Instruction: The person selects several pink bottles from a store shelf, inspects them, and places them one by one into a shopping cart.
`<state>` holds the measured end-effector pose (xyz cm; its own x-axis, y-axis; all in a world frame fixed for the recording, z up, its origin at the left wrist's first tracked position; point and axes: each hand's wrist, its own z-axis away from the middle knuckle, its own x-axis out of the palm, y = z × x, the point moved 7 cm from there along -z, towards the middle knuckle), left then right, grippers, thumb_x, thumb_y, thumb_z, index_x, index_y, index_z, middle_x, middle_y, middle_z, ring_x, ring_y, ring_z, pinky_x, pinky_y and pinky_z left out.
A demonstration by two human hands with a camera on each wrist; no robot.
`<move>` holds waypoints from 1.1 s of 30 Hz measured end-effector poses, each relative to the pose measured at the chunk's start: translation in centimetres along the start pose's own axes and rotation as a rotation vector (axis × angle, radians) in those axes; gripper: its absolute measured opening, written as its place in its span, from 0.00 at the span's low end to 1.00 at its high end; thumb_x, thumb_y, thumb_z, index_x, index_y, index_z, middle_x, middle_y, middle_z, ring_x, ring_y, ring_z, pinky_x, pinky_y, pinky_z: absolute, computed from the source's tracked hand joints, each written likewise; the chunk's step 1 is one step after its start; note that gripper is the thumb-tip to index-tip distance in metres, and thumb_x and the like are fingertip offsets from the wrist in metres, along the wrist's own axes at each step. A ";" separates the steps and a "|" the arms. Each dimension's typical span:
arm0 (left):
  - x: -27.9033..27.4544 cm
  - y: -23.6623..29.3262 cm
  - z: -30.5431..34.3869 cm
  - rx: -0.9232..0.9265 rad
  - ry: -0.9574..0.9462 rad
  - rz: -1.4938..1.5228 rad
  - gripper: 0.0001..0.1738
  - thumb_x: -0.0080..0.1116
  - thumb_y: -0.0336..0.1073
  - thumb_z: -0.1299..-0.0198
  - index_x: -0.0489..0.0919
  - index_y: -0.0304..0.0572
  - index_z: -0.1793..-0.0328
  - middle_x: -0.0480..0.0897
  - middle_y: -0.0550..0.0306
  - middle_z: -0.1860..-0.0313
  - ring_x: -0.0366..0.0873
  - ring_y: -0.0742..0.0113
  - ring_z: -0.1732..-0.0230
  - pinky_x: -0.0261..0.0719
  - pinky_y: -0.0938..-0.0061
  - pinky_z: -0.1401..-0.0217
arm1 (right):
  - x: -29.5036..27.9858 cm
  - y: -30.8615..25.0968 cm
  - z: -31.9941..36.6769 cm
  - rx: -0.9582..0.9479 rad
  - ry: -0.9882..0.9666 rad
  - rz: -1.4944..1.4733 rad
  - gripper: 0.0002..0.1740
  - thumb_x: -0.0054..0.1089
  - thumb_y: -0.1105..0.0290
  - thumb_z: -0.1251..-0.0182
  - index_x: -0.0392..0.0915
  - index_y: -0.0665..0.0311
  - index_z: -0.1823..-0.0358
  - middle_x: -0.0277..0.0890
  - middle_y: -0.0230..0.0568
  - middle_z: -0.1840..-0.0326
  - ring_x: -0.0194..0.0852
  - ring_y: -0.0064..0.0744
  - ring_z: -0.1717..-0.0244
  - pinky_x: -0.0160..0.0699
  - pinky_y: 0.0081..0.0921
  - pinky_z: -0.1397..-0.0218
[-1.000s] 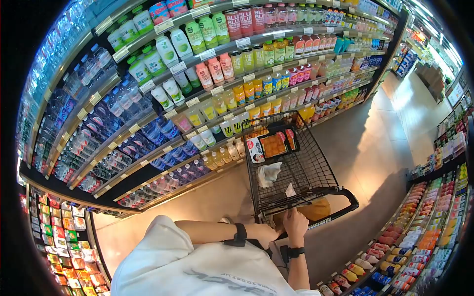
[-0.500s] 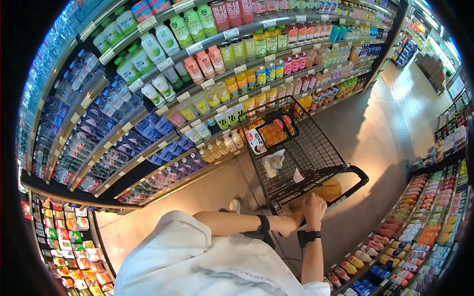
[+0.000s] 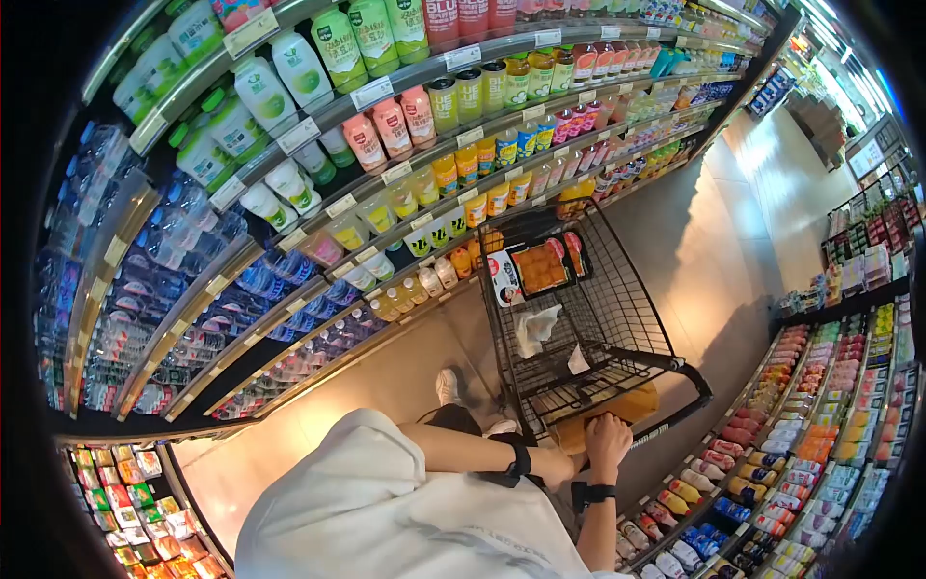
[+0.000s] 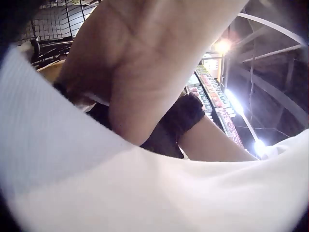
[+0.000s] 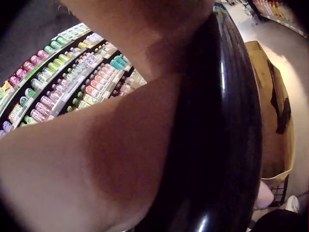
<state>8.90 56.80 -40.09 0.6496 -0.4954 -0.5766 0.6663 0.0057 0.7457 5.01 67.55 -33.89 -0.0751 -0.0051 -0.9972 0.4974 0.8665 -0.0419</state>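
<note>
So the thing in hand was the black handle (image 3: 675,415) of the shopping cart (image 3: 617,289), sitting low and right of centre in the head view. The bar ran on a slant from bottom centre out toward the right edge. From it the cart stretched straight up the frame, its long axis pointing away from the person.

The right hand (image 3: 608,439) was the one clearly on it. Its grip was wrapped round the bar, and the right wrist view confirmed that with the fat black handle (image 5: 222,121) curving right past the palm. The left hand (image 3: 558,465) sat just beside it, toward the lower left end of the bar. Even in the left wrist view we only got the palm (image 4: 145,63) up close with no fingertips, so we couldn't tell if its grip was closed on anything.

Working outward, a brown paper bag (image 3: 632,403) hung just under the handle. A crumpled white bag (image 3: 533,328) lay mid-basket, and a tray of orange food (image 3: 540,268) lay at the far end.

The drink shelves (image 3: 386,125) filled the left and top of the frame. The cart's far left corner was just beside their lowest rows, which was the tight side. Open floor (image 3: 733,261) lay on the right, and another shelf run (image 3: 820,405) stood well apart at the right edge.
</note>
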 end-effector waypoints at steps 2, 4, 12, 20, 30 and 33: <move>-1.4 0.9 2.5 0.000 -0.072 0.068 0.24 0.72 0.38 0.53 0.86 0.27 0.51 0.89 0.39 0.58 0.87 0.40 0.54 0.84 0.50 0.52 | 0.0 -1.0 0.2 0.057 -0.037 0.030 0.13 0.66 0.63 0.36 0.79 0.65 0.73 0.80 0.47 0.72 0.81 0.48 0.65 0.80 0.42 0.55; -0.7 0.3 2.8 0.020 -0.206 0.090 0.42 0.72 0.35 0.56 0.73 0.17 0.34 0.88 0.38 0.57 0.87 0.39 0.53 0.84 0.51 0.52 | 0.4 -1.3 0.6 0.077 -0.024 0.042 0.13 0.67 0.63 0.37 0.78 0.64 0.73 0.81 0.47 0.72 0.82 0.48 0.66 0.81 0.42 0.57; -4.1 -2.5 7.1 -0.063 -0.059 0.228 0.54 0.74 0.40 0.56 0.63 0.30 0.21 0.88 0.38 0.57 0.87 0.39 0.52 0.84 0.52 0.53 | -0.7 -3.5 -1.0 0.285 -0.088 -0.123 0.14 0.63 0.60 0.30 0.83 0.61 0.70 0.83 0.42 0.76 0.84 0.49 0.72 0.81 0.43 0.66; -17.5 -10.1 13.1 -0.072 0.311 0.518 0.22 0.61 0.50 0.32 0.86 0.36 0.50 0.87 0.43 0.59 0.86 0.48 0.56 0.83 0.54 0.53 | -1.4 -3.5 -3.8 0.285 0.008 -0.335 0.16 0.62 0.58 0.27 0.81 0.60 0.71 0.81 0.41 0.79 0.83 0.49 0.74 0.79 0.43 0.69; -33.7 -17.5 43.3 -0.737 2.030 0.138 0.19 0.70 0.43 0.32 0.85 0.29 0.58 0.88 0.51 0.67 0.87 0.67 0.61 0.82 0.70 0.59 | -2.7 -10.0 -7.9 -0.241 -0.255 -0.655 0.22 0.61 0.52 0.25 0.78 0.66 0.68 0.82 0.56 0.73 0.84 0.61 0.68 0.82 0.52 0.65; -34.0 -19.1 48.7 -0.767 2.160 -0.047 0.19 0.72 0.45 0.34 0.85 0.32 0.55 0.87 0.54 0.64 0.86 0.65 0.62 0.81 0.71 0.57 | -1.5 -10.0 -9.5 -0.195 -0.302 -0.548 0.28 0.59 0.45 0.25 0.80 0.66 0.69 0.81 0.59 0.74 0.83 0.64 0.68 0.81 0.54 0.64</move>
<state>-43.80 31.20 -18.49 -0.4128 0.8367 -0.3600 0.3157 0.5022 0.8051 -8.07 63.66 -31.38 -0.0131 -0.5869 -0.8096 0.2877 0.7732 -0.5652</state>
